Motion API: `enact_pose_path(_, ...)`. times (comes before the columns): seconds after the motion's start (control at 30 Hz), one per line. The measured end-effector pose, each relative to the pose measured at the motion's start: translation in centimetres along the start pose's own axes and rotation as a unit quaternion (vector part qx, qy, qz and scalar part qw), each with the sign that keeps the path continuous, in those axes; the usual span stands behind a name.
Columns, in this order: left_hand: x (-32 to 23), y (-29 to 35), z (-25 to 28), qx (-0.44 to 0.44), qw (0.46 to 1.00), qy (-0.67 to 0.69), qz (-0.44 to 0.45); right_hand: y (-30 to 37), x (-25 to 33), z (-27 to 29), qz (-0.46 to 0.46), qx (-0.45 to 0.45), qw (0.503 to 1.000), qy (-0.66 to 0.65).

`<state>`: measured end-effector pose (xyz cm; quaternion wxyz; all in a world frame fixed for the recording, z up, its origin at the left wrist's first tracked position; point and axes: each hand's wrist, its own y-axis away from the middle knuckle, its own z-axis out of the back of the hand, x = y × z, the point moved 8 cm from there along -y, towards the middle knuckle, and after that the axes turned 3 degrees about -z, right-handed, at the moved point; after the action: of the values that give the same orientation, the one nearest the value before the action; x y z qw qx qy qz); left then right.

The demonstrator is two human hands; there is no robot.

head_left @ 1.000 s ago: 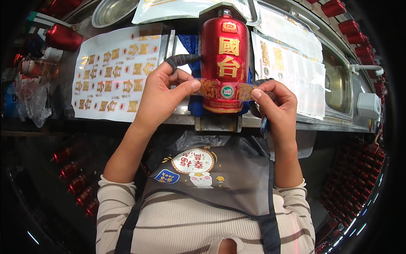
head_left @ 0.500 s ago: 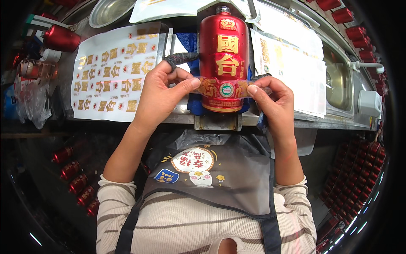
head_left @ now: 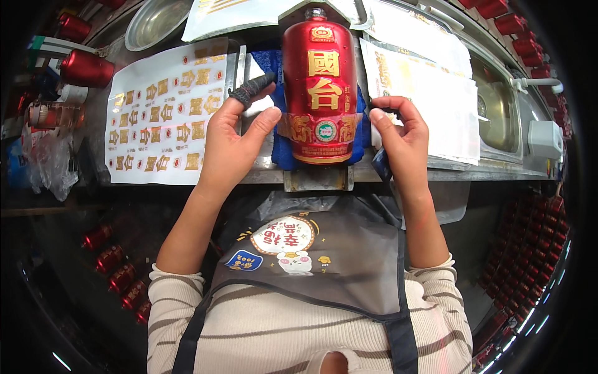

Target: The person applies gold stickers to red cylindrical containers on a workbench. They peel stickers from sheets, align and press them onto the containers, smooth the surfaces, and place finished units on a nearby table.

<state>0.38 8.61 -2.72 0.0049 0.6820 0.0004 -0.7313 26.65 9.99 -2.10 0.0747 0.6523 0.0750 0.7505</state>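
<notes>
A red bottle (head_left: 319, 81) with raised gold characters lies on its back on a blue cloth (head_left: 283, 153) in a metal holder. Across its lower part runs a clear decal strip (head_left: 327, 129) with gold figures and a green-and-white round emblem; its left end sticks out past the bottle. My left hand (head_left: 240, 137) is beside that end, open, thumb and index finger apart, a dark wrap around the index finger. To the right of the bottle, my right hand (head_left: 403, 140) has thumb and index finger off the strip. Its curled lower fingers hold a dark blue flat piece (head_left: 382, 164), partly hidden.
At left lies a sheet of gold decals (head_left: 165, 118); at right, stacked white sheets (head_left: 430, 106). A metal bowl (head_left: 156, 25) stands at the back left. The sink (head_left: 498, 112) is far right. More red bottles (head_left: 87, 67) stand around, several below the counter.
Both hands have let go of the strip's ends, and the strip now lies on the bottle. My left thumb and index finger have spread and moved slightly left. The view has shifted a little.
</notes>
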Motion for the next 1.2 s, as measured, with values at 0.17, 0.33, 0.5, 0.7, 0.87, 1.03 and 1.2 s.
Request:
enact_pose_path(0.17,-0.5,0.2,-2.9,0.051,0.993,0.108,0.000,0.1,1.2,-2.6,0.037,0.065,0.995,-0.059)
enact_pose_path(0.33,-0.9,0.2,-3.5,0.075,0.992,0.106,0.001,-0.3,0.9,-3.3,0.045,0.089,0.995,-0.023)
enact_pose_path(0.5,-0.7,0.2,-3.2,0.072,0.993,0.098,-0.003,-0.6,0.6,-3.4,0.034,0.094,0.994,-0.052)
enact_pose_path(0.7,-0.5,0.2,-3.2,0.065,0.990,0.122,0.006,-0.5,0.8,-3.5,0.001,0.094,0.994,-0.059)
enact_pose_path(0.87,-1.1,0.4,-3.6,0.067,0.991,0.114,-0.006,-0.1,0.9,-3.3,0.003,0.114,0.993,-0.036)
enact_pose_path(1.03,-0.8,0.5,-3.5,0.043,0.996,0.069,-0.020,-0.6,0.8,-3.5,0.048,0.122,0.991,-0.020)
enact_pose_path(1.2,-0.9,0.5,-3.6,0.038,0.997,0.064,-0.017,-0.6,0.7,-3.4,0.046,0.113,0.992,-0.020)
